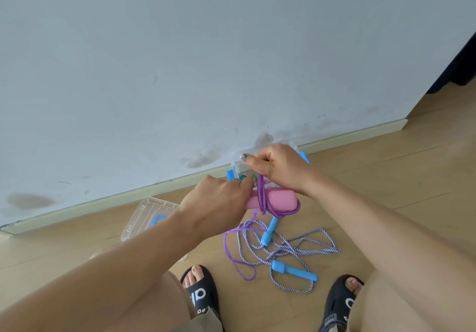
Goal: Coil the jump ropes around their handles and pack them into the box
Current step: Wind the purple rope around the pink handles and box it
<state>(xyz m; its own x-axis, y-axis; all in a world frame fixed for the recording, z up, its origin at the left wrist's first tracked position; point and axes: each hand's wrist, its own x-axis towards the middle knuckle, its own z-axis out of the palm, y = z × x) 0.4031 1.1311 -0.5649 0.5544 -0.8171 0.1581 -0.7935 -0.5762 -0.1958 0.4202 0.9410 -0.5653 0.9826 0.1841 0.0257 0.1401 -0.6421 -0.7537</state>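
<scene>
Centre of frame: we hold the pink handles (pixel 273 200) in our left hand (pixel 219 202), fingers curled round their left end. Our right hand (pixel 278 168), just above, pinches the purple rope (pixel 262 192), which loops several times around the handles; the rest of it trails down to the wooden floor (pixel 386 177) and ends in a loose loop at lower centre.

Below the hands, lower centre-right: a second jump rope lies uncoiled on the floor, a striped cord (pixel 304 249) in tangled loops with two blue handles (pixel 295 271), one near our right sandal, the other partly under the pink handles.

Behind our right hand, against the skirting board: a clear box (pixel 238 170) with blue clips, mostly hidden; we cannot tell what is in it. Left of centre: a clear lid (pixel 144 215) lies flat on the floor, partly behind our left forearm.

Bottom edge: both feet in black sandals (pixel 199 298). Upper frame: a stained pale wall (pixel 180 61).
</scene>
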